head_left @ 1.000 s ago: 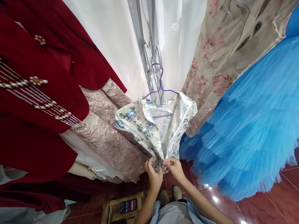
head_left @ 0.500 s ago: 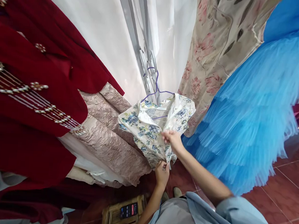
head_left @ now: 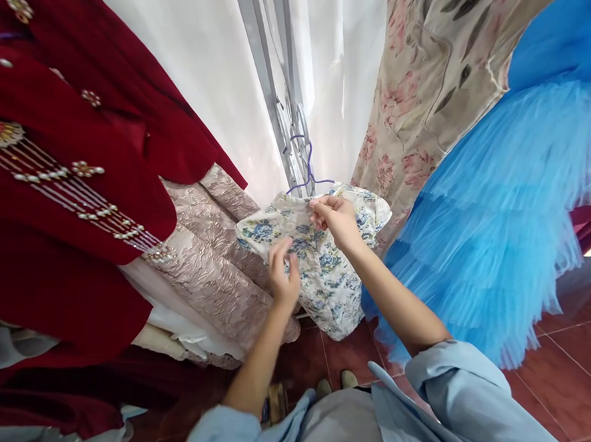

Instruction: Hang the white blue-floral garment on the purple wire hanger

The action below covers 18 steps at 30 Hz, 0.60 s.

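A short-sleeved white blouse (head_left: pixel 333 297) with blue and yellow-green flowers hangs from a purple hanger (head_left: pixel 309 165) on a grey metal rail. My right hand (head_left: pixel 339 222) pinches the blouse's top edge near the neckline, just below the hanger. In front of the blouse's left half is my left hand (head_left: pixel 283 273), its thumb and fingers curved apart with nothing between them. Whether its fingertips touch the cloth I cannot tell. The front panels now lie together, and the neckline is partly behind my right hand.
Dark red velvet garments (head_left: pixel 74 234) with beaded trim and a pink brocade skirt (head_left: pixel 207 269) hang at left. A beige floral dress (head_left: pixel 407 114) and a blue tiered tulle dress (head_left: pixel 490 233) hang at right. White curtain (head_left: pixel 186 47) stands behind; red tiles (head_left: pixel 566 384) lie below.
My right hand has moved up to the neckline. My left hand has let go of the lower front edge and risen to the left. The blouse's open neckline has closed.
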Motion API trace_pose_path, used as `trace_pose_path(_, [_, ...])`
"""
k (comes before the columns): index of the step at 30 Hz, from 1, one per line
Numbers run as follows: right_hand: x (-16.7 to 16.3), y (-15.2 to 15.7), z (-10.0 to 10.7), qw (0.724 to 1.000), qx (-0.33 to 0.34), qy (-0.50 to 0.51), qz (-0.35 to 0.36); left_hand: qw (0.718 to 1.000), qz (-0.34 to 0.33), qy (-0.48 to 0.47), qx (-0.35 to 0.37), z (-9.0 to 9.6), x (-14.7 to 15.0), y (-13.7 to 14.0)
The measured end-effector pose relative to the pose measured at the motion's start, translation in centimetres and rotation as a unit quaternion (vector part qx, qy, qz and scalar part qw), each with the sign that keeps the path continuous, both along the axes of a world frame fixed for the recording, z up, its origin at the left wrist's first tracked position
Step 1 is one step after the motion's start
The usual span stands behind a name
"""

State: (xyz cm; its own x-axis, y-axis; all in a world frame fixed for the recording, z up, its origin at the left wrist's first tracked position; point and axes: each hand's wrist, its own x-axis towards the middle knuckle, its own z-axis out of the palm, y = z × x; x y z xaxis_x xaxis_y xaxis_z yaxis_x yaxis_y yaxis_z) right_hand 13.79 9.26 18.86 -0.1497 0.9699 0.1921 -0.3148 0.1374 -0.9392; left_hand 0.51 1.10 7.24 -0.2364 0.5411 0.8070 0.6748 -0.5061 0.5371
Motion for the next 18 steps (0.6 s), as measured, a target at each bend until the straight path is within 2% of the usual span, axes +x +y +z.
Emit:
trace_pose_path(1, [0.1, -0.2, -0.1, 1.0, 0.009, -0.003, -0.004, 0.999, -0.017, 0.042, 0.018, 3.6, -0.7, 1.5])
trace_pose_path(3, [0.2, -0.3, -0.3, 0.999, 0.029, -0.009, -0.013, 0.989, -0.061, 0.138, -0.01, 9.4, -1.5, 4.3])
trace_pose_path(4, [0.2, -0.2, -0.3, 0.999, 0.038, -0.014, -0.018, 0.979, -0.077, 0.189, -0.03, 11.4, -1.7, 5.3])
trace_pose_path(6, [-0.1, 0.3, -0.5, 0.998, 0.049, -0.023, -0.032, 0.96, -0.086, 0.26, -0.065, 13.9, -1.5, 6.6])
trace_pose_path(9, [-0.8, 1.3, -1.2, 0.997, 0.044, -0.046, -0.052, 0.957, -0.065, 0.275, -0.059, 14.8, -1.0, 7.1])
trace_pose_path(12, [-1.9, 1.4, -4.2, 0.994, 0.022, -0.093, -0.05, 0.981, -0.032, 0.189, -0.01, 15.4, -1.6, 6.8])
trace_pose_path(14, [-2.3, 0.2, -8.0, 0.987, 0.011, -0.151, -0.051, 0.994, -0.008, 0.11, 0.018, 16.0, -3.3, 6.7])
trace_pose_path(16, [-2.2, -2.1, -12.7, 0.969, -0.004, -0.237, -0.071, 0.999, 0.004, 0.036, 0.038, 16.2, -6.4, 6.8])
trace_pose_path(18, [-1.6, -4.8, -17.5, 0.943, -0.054, -0.319, -0.071, 0.999, -0.009, -0.037, 0.038, 15.3, -10.5, 7.2])
